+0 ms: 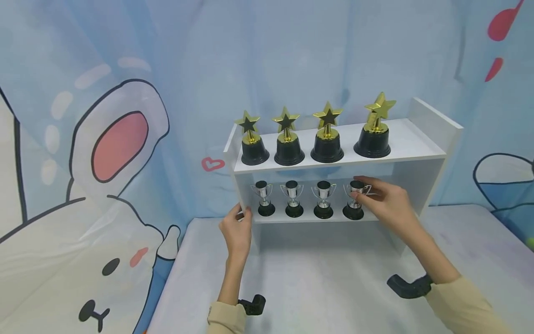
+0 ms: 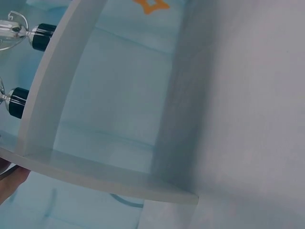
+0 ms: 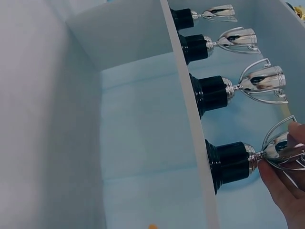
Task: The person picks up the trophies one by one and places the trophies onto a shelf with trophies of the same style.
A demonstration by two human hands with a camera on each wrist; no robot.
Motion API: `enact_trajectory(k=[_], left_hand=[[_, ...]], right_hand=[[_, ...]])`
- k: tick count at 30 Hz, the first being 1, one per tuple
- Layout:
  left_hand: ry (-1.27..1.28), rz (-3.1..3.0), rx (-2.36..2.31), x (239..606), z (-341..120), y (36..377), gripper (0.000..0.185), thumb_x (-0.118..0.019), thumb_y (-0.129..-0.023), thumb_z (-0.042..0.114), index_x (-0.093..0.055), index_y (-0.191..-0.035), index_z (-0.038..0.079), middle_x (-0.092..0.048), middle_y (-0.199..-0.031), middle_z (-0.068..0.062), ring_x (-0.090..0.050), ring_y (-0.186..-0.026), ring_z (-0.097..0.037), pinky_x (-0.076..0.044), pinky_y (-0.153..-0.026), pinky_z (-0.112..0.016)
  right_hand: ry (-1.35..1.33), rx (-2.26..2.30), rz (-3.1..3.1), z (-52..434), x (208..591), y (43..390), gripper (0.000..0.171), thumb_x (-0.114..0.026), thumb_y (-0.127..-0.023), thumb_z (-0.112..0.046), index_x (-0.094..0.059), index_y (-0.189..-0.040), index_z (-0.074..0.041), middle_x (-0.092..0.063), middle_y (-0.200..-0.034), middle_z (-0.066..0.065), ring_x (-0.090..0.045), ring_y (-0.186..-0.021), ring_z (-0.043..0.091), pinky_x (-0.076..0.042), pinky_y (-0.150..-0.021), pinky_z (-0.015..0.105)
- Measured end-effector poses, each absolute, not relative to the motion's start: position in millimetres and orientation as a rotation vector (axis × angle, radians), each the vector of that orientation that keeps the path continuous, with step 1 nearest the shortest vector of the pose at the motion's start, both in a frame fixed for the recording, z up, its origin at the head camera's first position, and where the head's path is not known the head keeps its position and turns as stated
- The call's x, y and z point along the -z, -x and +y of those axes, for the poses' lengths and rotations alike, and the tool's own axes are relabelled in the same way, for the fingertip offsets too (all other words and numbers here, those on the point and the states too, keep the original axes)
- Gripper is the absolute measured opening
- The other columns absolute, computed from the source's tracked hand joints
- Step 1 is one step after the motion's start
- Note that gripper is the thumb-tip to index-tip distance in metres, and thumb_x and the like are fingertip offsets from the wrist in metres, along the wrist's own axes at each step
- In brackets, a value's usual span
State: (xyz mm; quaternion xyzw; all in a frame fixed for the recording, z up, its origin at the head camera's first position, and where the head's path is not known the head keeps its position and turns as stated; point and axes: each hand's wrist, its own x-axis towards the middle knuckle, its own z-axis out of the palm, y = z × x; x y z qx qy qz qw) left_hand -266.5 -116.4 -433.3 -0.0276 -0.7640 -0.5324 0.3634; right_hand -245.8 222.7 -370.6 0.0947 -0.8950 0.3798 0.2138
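A white two-tier shelf [image 1: 421, 185] stands on the pale surface. On its lower board is a row of small silver trophy cups with black bases. My right hand [image 1: 392, 204] grips the rightmost trophy cup [image 1: 353, 212] by its silver bowl and stem. In the right wrist view, that cup's black base [image 3: 233, 162] sits upright at the board, and my fingers partly cover its bowl and handles. My left hand [image 1: 238, 232] holds the front edge of the shelf's left side panel, its fingertips [image 2: 16, 179] showing at the panel in the left wrist view.
Gold star trophies [image 1: 327, 139] with black bases line the upper board; the rightmost star trophy [image 1: 374, 134] is turned at an angle. A cartoon-printed curtain [image 1: 292, 55] hangs behind. Below the lower board, the shelf has an open bay.
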Motion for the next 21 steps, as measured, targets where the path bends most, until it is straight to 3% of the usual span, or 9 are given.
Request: enact_trajectory(k=[4,11,18,21], left_hand=[[0.074,-1.971,1.376,434,-116,265,0.022,-0.068,-0.094,0.002,-0.077,-0.114,-0.001,-0.078,-0.099,-0.021,-0.078,-0.081,-0.031,-0.064,-0.065,-0.042],[0.058,-1.985,1.377,435,-116,263,0.022,-0.069,-0.094,0.002,-0.077,-0.114,-0.001,-0.078,-0.100,-0.021,-0.078,-0.082,-0.031,-0.064,-0.066,-0.042],[0.081,-2.068,1.414,437,-118,263,0.033,-0.073,-0.094,0.010,-0.072,-0.124,-0.003,-0.076,-0.107,-0.023,-0.078,-0.085,-0.033,-0.065,-0.072,-0.042],[0.049,-2.139,1.413,442,-121,259,0.042,-0.075,-0.093,0.016,-0.068,-0.129,-0.005,-0.075,-0.111,-0.023,-0.077,-0.088,-0.036,-0.064,-0.076,-0.044]], right_hand=[[-0.273,-1.057,-2.501,224,370,249,0.050,-0.073,-0.097,-0.028,-0.063,-0.139,-0.004,-0.071,-0.110,0.023,-0.071,-0.104,0.049,-0.059,-0.086,0.059],[-0.256,-1.053,-2.545,224,371,252,0.052,-0.072,-0.098,-0.027,-0.059,-0.143,-0.005,-0.070,-0.110,0.022,-0.070,-0.108,0.050,-0.057,-0.089,0.061],[-0.247,-1.122,-2.511,234,374,250,0.084,-0.078,-0.092,-0.028,-0.033,-0.160,-0.008,-0.056,-0.144,0.029,-0.061,-0.122,0.052,-0.052,-0.098,0.063],[-0.222,-1.146,-2.492,240,382,245,0.088,-0.079,-0.092,-0.030,-0.030,-0.161,-0.006,-0.052,-0.148,0.029,-0.056,-0.128,0.052,-0.049,-0.101,0.062]])
